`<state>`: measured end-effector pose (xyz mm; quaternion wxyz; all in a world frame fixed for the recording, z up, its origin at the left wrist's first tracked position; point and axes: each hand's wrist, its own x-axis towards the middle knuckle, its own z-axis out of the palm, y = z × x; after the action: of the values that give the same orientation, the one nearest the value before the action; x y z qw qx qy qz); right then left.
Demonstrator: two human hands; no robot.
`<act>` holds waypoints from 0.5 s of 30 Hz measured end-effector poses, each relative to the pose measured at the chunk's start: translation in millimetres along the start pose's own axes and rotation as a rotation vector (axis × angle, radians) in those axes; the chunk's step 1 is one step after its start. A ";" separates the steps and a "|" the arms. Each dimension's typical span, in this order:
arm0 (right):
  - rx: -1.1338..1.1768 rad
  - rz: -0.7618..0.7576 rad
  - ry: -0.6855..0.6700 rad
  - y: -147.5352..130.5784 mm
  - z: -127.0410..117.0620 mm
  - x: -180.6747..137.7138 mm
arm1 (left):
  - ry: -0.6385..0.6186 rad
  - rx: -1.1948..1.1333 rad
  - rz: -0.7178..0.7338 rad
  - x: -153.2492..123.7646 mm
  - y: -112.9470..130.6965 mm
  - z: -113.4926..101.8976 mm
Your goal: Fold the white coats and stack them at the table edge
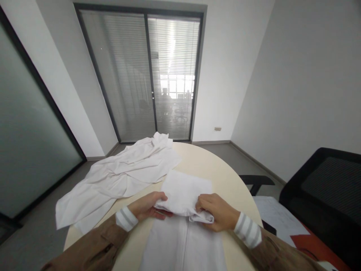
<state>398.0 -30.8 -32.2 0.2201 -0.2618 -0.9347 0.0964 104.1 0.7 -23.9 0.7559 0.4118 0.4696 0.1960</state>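
Observation:
A white garment (pixel 184 192) lies partly folded on the round cream table (pixel 222 173) in front of me, its lower part stretching toward me. My left hand (pixel 148 206) pinches the left end of the fold, fingers closed on the cloth. My right hand (pixel 217 212) grips the right end of the same fold, fingers curled around bunched fabric. Both wrists show striped cuffs under brown sleeves.
A second white garment (pixel 118 177) lies spread and crumpled over the table's far left, hanging over the edge. A black office chair (pixel 324 188) stands at the right. Blinds cover a glass door (pixel 149 75) behind the table.

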 end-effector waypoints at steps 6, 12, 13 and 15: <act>0.049 0.111 -0.151 12.1 14.4 4.3 | 0.142 0.135 0.099 17.6 -11.2 9.9; 0.041 0.210 -0.130 35.5 12.0 2.7 | 0.218 0.157 0.201 54.3 -4.8 10.2; 0.044 0.220 -0.111 41.8 10.6 2.2 | 0.206 0.156 0.235 62.0 -3.2 9.4; 0.051 0.238 -0.066 55.6 7.6 1.6 | 0.204 0.162 0.321 77.2 0.6 8.0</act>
<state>418.2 16.5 -54.8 0.1830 -0.3619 -0.9010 0.1542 148.3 50.3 -64.0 0.6280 0.5189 0.4863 0.3160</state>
